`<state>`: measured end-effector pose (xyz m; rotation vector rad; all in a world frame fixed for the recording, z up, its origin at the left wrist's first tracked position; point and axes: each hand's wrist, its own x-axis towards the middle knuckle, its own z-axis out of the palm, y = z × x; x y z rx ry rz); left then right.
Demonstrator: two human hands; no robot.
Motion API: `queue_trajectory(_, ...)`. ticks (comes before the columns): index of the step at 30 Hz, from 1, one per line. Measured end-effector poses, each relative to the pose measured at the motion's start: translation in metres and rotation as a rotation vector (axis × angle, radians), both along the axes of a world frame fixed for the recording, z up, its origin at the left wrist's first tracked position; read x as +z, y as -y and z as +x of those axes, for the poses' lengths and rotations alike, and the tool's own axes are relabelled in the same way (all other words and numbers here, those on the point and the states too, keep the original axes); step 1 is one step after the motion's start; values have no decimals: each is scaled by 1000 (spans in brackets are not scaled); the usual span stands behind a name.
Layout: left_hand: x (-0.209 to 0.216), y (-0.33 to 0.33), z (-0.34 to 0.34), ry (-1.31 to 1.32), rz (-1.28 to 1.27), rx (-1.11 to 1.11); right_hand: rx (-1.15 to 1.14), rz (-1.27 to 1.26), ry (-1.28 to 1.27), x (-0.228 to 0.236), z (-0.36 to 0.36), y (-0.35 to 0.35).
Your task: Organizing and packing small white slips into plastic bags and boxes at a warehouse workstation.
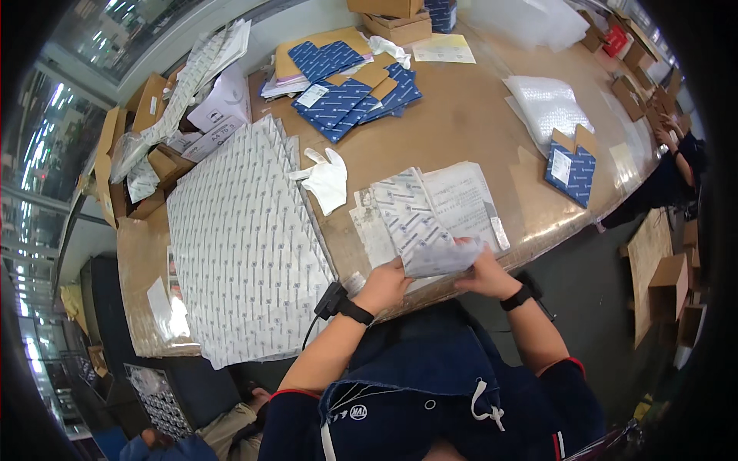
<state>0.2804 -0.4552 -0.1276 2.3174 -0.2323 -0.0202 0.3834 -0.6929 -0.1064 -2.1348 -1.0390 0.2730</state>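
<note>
Sheet (411,201) between both hands, fold part made

Head view: The patterned sheet lay over some papers (469,201) near the front edge of the table (453,142). Progress, as judged: partway. Its near end appeared turned up and loosely bunched; the far part lay fairly flat. No finished crease was seen, and whether anything lay inside could not be told. A broad pile (238,253) of similar patterned sheets lay flat to the left, none of its visible part folded.

Left hand (384,286): mostly closed, thumb and fingers pinching the sheet's near left corner; some fingertips hidden. Right hand (490,275): partly closed, fingers and thumb bent about the near right corner, sheet between them.

Nearby: a white glove (328,183) lay between pile and papers. Blue boxes (333,106) lay farther back; a single blue pack (571,170) lay at right, beside bubble wrap (544,106). Neither hand touched these.
</note>
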Motion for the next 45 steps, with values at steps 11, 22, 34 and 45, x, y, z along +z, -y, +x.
queue_trajectory(11,-15,5,24,-313,-179,526,-381,-192,-136,-30,12,-63)
queue_trajectory(22,-5,25,21,-243,-228,687,-504,-255,-27,-33,8,-76)
queue_trajectory(34,-18,28,9,-246,-321,682,-208,279,-270,-29,5,-52)
queue_trajectory(45,-17,38,13,-128,-93,692,-415,-162,-108,-21,-6,-66)
